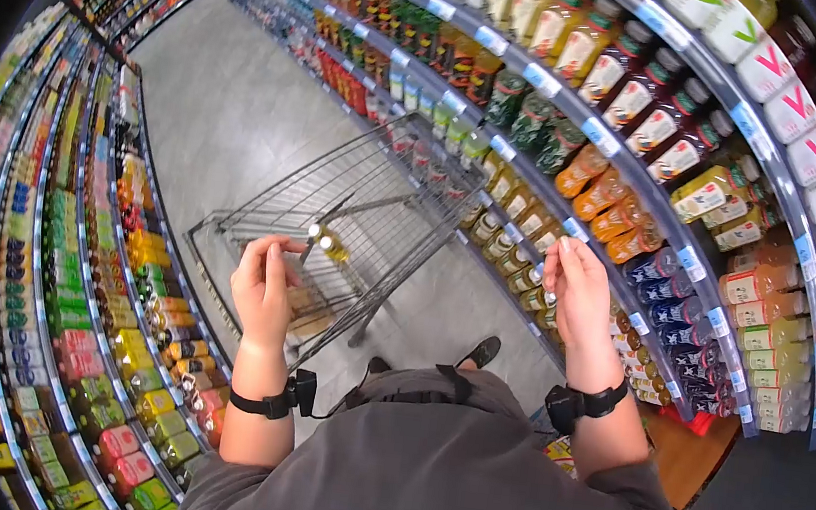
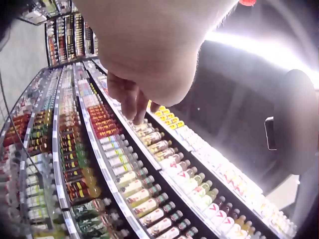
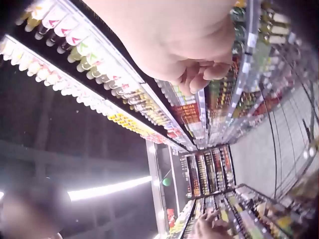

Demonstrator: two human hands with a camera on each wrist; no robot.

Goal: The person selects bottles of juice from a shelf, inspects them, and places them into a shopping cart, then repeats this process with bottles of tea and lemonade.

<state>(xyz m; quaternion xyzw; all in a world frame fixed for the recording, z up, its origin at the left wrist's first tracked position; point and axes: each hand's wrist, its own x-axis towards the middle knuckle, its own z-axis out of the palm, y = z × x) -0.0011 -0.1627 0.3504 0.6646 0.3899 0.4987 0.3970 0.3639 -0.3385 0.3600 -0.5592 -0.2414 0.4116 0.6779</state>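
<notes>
Left hand (image 1: 262, 284) and right hand (image 1: 580, 290) were loosely bent, cart (image 1: 399, 244) stood near the left, orange bottles (image 1: 619, 219) sat near the right

Head view downward, wrist views along shelves (image 1: 571, 107)

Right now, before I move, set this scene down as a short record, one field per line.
Place: shop aisle, grey floor
Shelves: both sides, lined with bottles and packs
Cart: wire, in front of the person
Inside the cart's outline: yellowish bottles with pale caps
Left hand: raised, holding nothing visible; contact with cart unclear
Right hand: raised on the bottle side, holding nothing visible
Wrists: black strap on each
</notes>
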